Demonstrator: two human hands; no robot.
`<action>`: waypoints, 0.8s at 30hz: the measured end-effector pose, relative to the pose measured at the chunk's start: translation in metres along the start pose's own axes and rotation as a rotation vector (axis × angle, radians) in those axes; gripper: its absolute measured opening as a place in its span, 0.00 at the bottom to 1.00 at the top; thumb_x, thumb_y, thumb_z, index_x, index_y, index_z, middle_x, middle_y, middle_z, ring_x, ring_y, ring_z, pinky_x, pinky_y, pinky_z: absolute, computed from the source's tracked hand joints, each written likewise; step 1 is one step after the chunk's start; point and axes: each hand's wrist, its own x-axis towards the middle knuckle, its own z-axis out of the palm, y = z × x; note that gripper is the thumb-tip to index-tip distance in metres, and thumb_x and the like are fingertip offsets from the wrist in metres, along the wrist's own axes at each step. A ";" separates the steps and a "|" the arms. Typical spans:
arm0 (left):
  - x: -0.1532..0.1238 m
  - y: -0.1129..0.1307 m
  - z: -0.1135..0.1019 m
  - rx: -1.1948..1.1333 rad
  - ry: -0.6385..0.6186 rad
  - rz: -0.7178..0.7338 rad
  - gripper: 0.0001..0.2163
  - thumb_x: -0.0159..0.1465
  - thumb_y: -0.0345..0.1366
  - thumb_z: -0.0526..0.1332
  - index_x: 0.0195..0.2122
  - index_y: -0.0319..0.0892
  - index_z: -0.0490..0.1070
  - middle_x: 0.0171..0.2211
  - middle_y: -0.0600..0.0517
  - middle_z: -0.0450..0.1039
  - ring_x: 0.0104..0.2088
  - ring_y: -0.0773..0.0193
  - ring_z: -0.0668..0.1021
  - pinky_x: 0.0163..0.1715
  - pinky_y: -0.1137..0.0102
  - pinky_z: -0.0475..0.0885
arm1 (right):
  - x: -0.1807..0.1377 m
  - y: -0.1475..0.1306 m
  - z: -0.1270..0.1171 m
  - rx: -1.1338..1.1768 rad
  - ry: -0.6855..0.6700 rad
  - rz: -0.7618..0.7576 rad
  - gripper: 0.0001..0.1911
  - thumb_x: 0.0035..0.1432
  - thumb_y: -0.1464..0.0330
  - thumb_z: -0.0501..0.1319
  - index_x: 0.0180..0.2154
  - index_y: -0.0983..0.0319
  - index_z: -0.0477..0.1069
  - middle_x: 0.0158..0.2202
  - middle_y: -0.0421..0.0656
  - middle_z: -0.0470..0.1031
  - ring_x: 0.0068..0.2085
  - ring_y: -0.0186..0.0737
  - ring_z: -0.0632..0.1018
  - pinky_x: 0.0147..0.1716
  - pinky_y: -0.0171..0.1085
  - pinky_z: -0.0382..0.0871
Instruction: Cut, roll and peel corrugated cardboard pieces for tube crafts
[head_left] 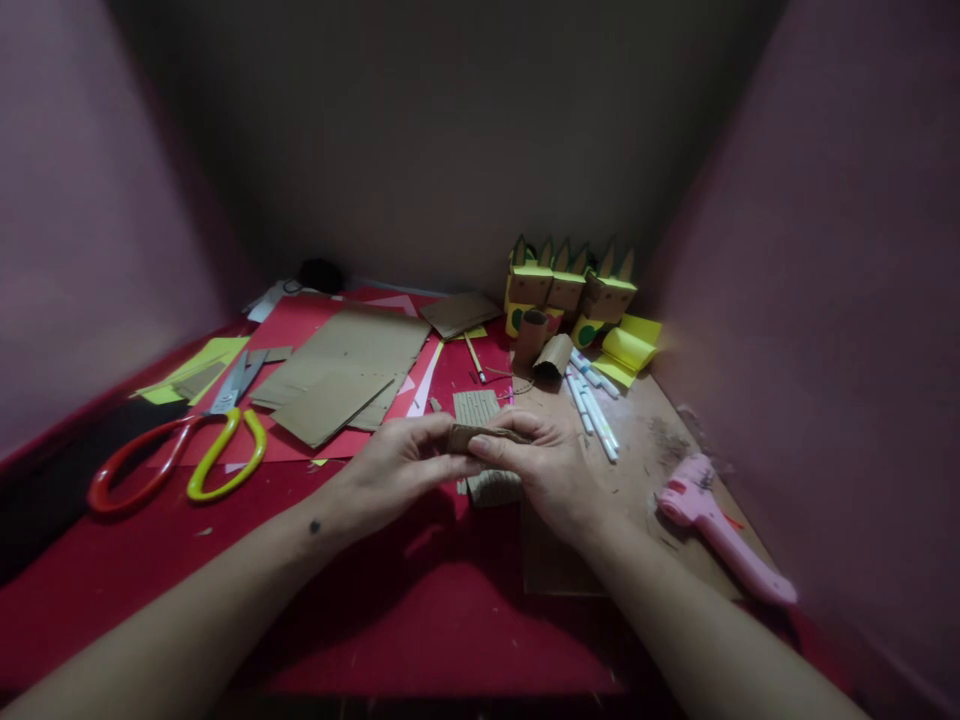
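Note:
Between both hands, above the red table cover, is a small folded piece of brown cardboard [466, 436]. My left hand [397, 460] pinches its left end between thumb and fingers. My right hand [551, 465] grips the right end, thumb on the near face and fingers behind. Under the hands lies a strip of corrugated cardboard [476, 404], its ridges showing; the hands hide its middle, and its near end [495, 488] looks curved. Whether the held piece touches this strip I cannot tell.
Left are large scissors [225, 400] with red and yellow handles and cardboard sheets [352, 350] on red paper. Right, a pink glue gun [720, 530] and white markers [592, 410] rest on a cardboard board [630, 500]. Behind stand several cardboard figures [570, 285] and cardboard tubes [531, 338]. Walls flank both sides.

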 end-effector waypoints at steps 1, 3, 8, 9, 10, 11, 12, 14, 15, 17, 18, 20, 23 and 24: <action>-0.001 0.001 -0.001 0.026 0.046 0.014 0.08 0.56 0.40 0.67 0.32 0.40 0.75 0.30 0.52 0.77 0.32 0.62 0.76 0.34 0.69 0.70 | 0.000 0.000 -0.001 -0.029 0.005 -0.020 0.05 0.47 0.66 0.69 0.25 0.60 0.77 0.24 0.37 0.74 0.30 0.35 0.73 0.33 0.36 0.66; -0.002 0.003 -0.003 0.076 0.150 0.065 0.08 0.57 0.41 0.65 0.29 0.41 0.73 0.27 0.54 0.73 0.30 0.65 0.73 0.31 0.71 0.68 | 0.001 0.001 -0.002 -0.036 -0.022 -0.034 0.05 0.49 0.64 0.68 0.28 0.59 0.79 0.26 0.38 0.75 0.31 0.36 0.74 0.34 0.37 0.67; -0.005 0.007 -0.004 0.104 0.189 0.158 0.08 0.60 0.39 0.62 0.26 0.41 0.72 0.25 0.56 0.68 0.29 0.68 0.69 0.31 0.73 0.65 | 0.004 0.007 -0.008 -0.007 -0.089 -0.056 0.13 0.56 0.59 0.62 0.27 0.60 0.77 0.25 0.38 0.73 0.30 0.35 0.72 0.34 0.37 0.65; -0.005 0.007 -0.004 0.099 0.172 0.148 0.08 0.61 0.39 0.62 0.27 0.41 0.72 0.25 0.56 0.67 0.28 0.68 0.69 0.30 0.73 0.64 | 0.004 0.007 -0.008 -0.040 -0.070 -0.061 0.14 0.56 0.59 0.61 0.25 0.60 0.76 0.24 0.38 0.71 0.29 0.35 0.70 0.32 0.36 0.64; -0.004 0.008 -0.003 0.095 0.158 0.137 0.08 0.61 0.39 0.62 0.28 0.42 0.71 0.25 0.57 0.67 0.27 0.69 0.68 0.28 0.74 0.64 | 0.004 0.006 -0.008 -0.081 -0.046 -0.070 0.15 0.56 0.59 0.61 0.23 0.60 0.75 0.22 0.38 0.69 0.28 0.34 0.68 0.30 0.35 0.62; -0.004 0.008 -0.002 0.100 0.149 0.129 0.08 0.61 0.40 0.61 0.29 0.42 0.70 0.25 0.57 0.66 0.27 0.69 0.67 0.27 0.74 0.63 | 0.003 0.006 -0.007 -0.124 -0.019 -0.082 0.15 0.56 0.60 0.61 0.22 0.60 0.74 0.21 0.37 0.67 0.26 0.33 0.66 0.28 0.35 0.61; -0.004 0.008 0.000 0.112 0.148 0.126 0.08 0.61 0.40 0.61 0.29 0.42 0.70 0.25 0.57 0.65 0.26 0.69 0.67 0.26 0.74 0.63 | 0.003 0.005 -0.006 -0.159 0.002 -0.099 0.15 0.55 0.60 0.61 0.21 0.60 0.72 0.21 0.37 0.66 0.26 0.33 0.65 0.27 0.34 0.59; -0.003 0.009 0.003 0.136 0.169 0.130 0.09 0.61 0.40 0.61 0.26 0.41 0.70 0.23 0.57 0.65 0.26 0.69 0.67 0.26 0.74 0.63 | 0.001 0.004 -0.003 -0.200 0.022 -0.131 0.15 0.55 0.61 0.61 0.20 0.60 0.71 0.20 0.36 0.64 0.25 0.32 0.63 0.25 0.34 0.58; -0.003 0.010 0.004 0.139 0.184 0.129 0.10 0.61 0.39 0.61 0.25 0.41 0.69 0.23 0.56 0.66 0.26 0.69 0.68 0.26 0.74 0.63 | 0.001 0.004 -0.002 -0.209 0.023 -0.136 0.15 0.55 0.61 0.61 0.20 0.60 0.70 0.20 0.36 0.64 0.25 0.32 0.63 0.25 0.34 0.58; -0.002 0.010 0.004 0.099 0.188 0.106 0.11 0.60 0.40 0.61 0.24 0.40 0.68 0.22 0.56 0.66 0.25 0.68 0.68 0.25 0.74 0.64 | 0.002 0.005 -0.001 -0.188 0.004 -0.109 0.15 0.55 0.60 0.61 0.20 0.60 0.71 0.20 0.36 0.65 0.25 0.32 0.65 0.25 0.34 0.59; -0.002 0.009 0.003 0.067 0.178 0.087 0.11 0.60 0.40 0.61 0.23 0.40 0.68 0.21 0.56 0.66 0.24 0.69 0.68 0.25 0.74 0.64 | 0.003 0.006 -0.001 -0.156 -0.015 -0.080 0.16 0.56 0.59 0.61 0.21 0.61 0.71 0.21 0.37 0.66 0.25 0.32 0.66 0.26 0.34 0.60; 0.000 0.006 -0.001 0.010 0.168 0.056 0.12 0.60 0.41 0.62 0.23 0.40 0.67 0.20 0.57 0.65 0.23 0.70 0.67 0.24 0.74 0.63 | 0.005 0.009 -0.001 -0.032 -0.062 -0.009 0.15 0.55 0.56 0.63 0.25 0.61 0.73 0.24 0.38 0.71 0.26 0.33 0.70 0.26 0.33 0.64; 0.003 0.000 -0.008 -0.070 0.187 0.006 0.14 0.61 0.44 0.63 0.25 0.40 0.68 0.21 0.57 0.66 0.22 0.71 0.67 0.23 0.75 0.62 | 0.008 0.011 -0.002 0.137 -0.112 0.092 0.15 0.48 0.59 0.68 0.35 0.61 0.75 0.28 0.38 0.76 0.25 0.33 0.74 0.26 0.34 0.71; 0.004 -0.001 -0.010 -0.088 0.186 -0.019 0.14 0.61 0.46 0.63 0.26 0.40 0.68 0.21 0.57 0.66 0.21 0.71 0.66 0.22 0.75 0.61 | 0.008 0.011 -0.002 0.152 -0.113 0.120 0.16 0.47 0.60 0.69 0.37 0.61 0.74 0.29 0.38 0.76 0.24 0.32 0.75 0.25 0.34 0.72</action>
